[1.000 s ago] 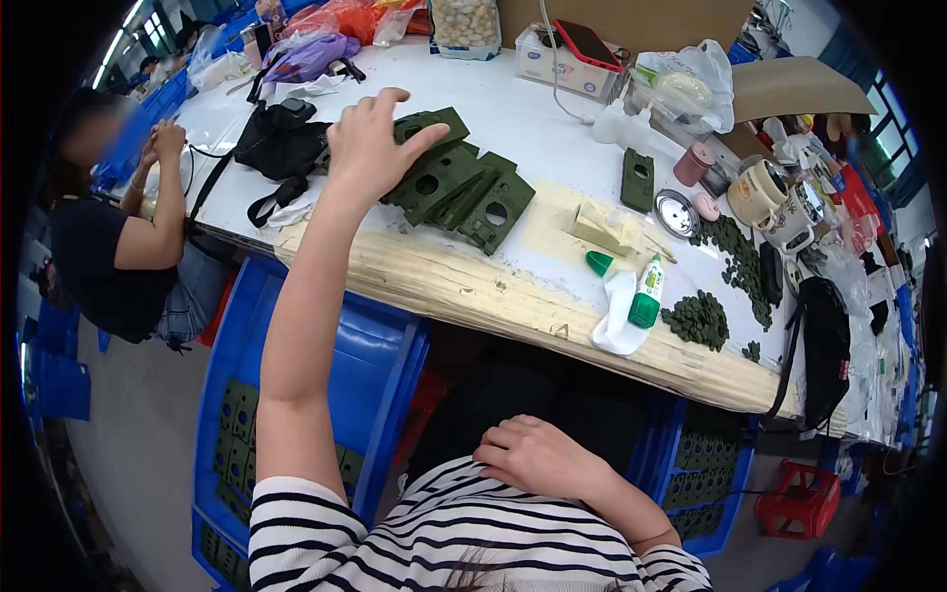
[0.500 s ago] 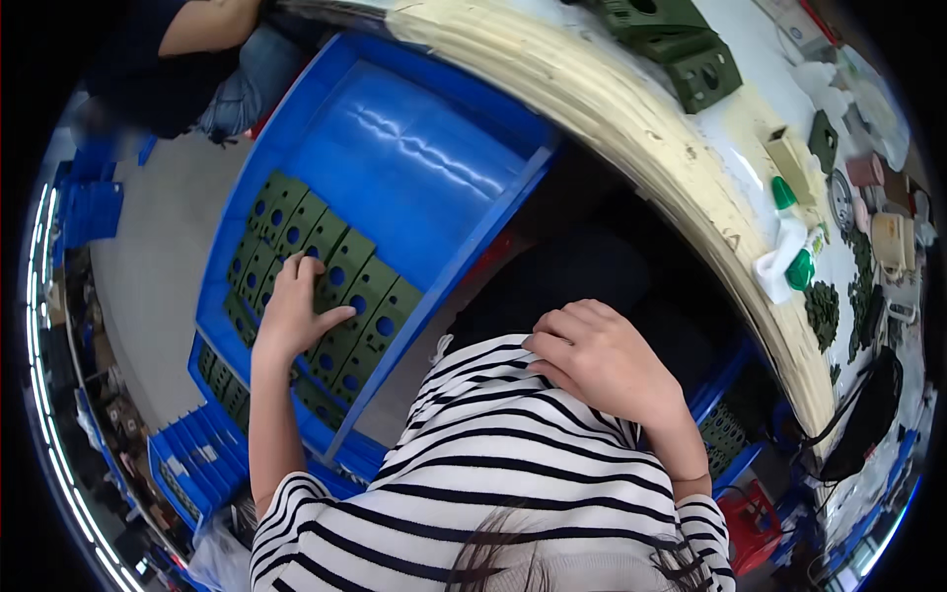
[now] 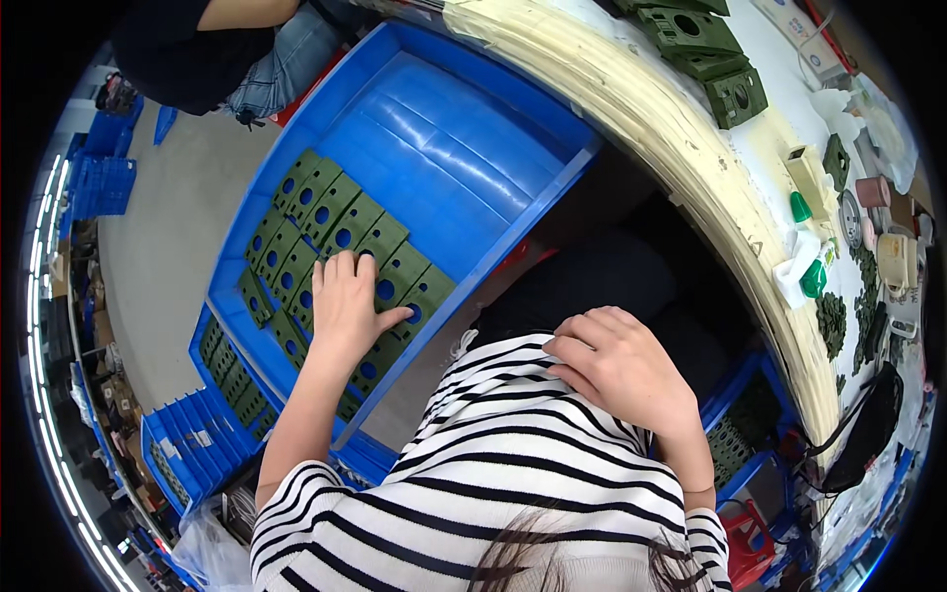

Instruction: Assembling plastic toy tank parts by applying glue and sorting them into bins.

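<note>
My left hand (image 3: 347, 304) reaches over green perforated plates (image 3: 360, 225) laid in overlapping rows in a blue plastic bin (image 3: 424, 138). Its fingers bend down onto the plates and its thumb stands out to the right; I see nothing lifted in it. The fingers and palm hide some plates beneath. One plate (image 3: 254, 298) lies slightly apart at the left edge of the rows. My right hand (image 3: 623, 370) rests against my striped shirt above my lap. The fingers are loosely bent, with the thumb apart and nothing visible in them.
A worktable (image 3: 725, 187) with a pale, worn edge curves along the right, holding green moulded parts (image 3: 695, 39) and a green-and-white bottle (image 3: 804, 271). Stacked blue crates (image 3: 202, 444) stand at lower left. Another person's jeans (image 3: 286, 69) show at upper left, beside the bin.
The whole view has shifted, so the bin and table edge sit further right. My left hand stays over the plates, its fingers a little closer together. My right hand keeps its pose.
</note>
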The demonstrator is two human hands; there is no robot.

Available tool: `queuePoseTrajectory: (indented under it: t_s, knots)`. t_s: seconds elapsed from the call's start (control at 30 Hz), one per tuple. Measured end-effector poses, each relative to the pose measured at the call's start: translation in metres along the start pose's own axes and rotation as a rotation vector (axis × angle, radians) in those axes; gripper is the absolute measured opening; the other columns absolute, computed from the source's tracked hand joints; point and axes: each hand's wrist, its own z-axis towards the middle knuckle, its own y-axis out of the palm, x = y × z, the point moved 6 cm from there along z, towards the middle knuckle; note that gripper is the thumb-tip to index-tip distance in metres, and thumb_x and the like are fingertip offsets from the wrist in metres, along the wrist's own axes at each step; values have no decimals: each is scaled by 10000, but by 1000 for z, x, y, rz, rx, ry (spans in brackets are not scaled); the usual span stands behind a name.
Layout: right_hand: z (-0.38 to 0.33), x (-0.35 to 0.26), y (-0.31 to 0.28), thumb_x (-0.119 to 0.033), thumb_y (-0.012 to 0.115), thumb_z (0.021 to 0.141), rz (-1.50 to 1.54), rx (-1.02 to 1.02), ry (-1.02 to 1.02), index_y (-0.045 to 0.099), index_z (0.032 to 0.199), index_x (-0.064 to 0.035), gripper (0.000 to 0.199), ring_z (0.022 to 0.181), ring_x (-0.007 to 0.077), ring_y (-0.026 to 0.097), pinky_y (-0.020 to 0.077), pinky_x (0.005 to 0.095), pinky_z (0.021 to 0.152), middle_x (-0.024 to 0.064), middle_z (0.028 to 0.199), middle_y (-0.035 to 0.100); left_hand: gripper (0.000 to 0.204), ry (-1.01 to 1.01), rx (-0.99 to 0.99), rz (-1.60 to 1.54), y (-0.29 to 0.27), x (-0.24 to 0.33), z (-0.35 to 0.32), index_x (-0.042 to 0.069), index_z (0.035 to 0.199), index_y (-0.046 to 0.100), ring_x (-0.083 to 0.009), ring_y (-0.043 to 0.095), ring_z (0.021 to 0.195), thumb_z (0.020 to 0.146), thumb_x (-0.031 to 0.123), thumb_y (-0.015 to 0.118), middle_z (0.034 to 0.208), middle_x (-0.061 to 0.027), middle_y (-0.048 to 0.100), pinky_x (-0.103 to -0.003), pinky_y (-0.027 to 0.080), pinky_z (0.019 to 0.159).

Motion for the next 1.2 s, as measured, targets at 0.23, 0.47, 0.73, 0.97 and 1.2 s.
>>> queuePoseTrajectory:
  t_s: [0.23, 0.47, 0.73, 0.97, 1.2]
  knots:
    - [2, -5, 4, -195, 685, 799, -8, -18, -12, 635, 880, -63, 163, 859, 235, 603, 476, 353, 828, 48, 876, 618, 510, -3, 65, -18, 15, 3, -5, 68, 976, 492, -380, 431, 1187, 622, 252, 811, 1038, -132, 534, -626, 249, 1062]
    - [-3, -4, 1, -197, 689, 788, -33, 33, -31, 608, 857, -70, 166, 823, 214, 587, 460, 341, 832, 53, 853, 583, 356, 66, 131, 6, 8, 9, -1, 54, 838, 611, -389, 454, 1180, 645, 298, 785, 921, -165, 583, -617, 186, 1102]
    - [-14, 9, -8, -206, 664, 814, 7, 20, 54, 629, 890, -78, 153, 848, 225, 597, 470, 348, 815, 37, 875, 606, 278, 168, 212, -197, -54, 27, 42, 25, 652, 616, -375, 474, 1168, 625, 264, 756, 969, -172, 577, -594, 220, 1106]
    - [-19, 10, -23, -225, 661, 805, -62, 108, 23, 612, 849, -70, 168, 805, 229, 596, 475, 340, 759, 52, 820, 586, 321, 505, 757, -291, -208, 132, 168, 36, 690, 648, -334, 514, 1075, 672, 342, 743, 876, -131, 622, -601, 256, 1051]
    - [-38, 22, -23, -238, 638, 840, -67, 106, 103, 620, 913, -71, 183, 811, 243, 602, 484, 361, 763, 62, 841, 591, 543, 395, 217, -24, -232, 242, 304, 79, 781, 716, -332, 637, 931, 659, 608, 692, 921, -160, 693, -624, 207, 1073]
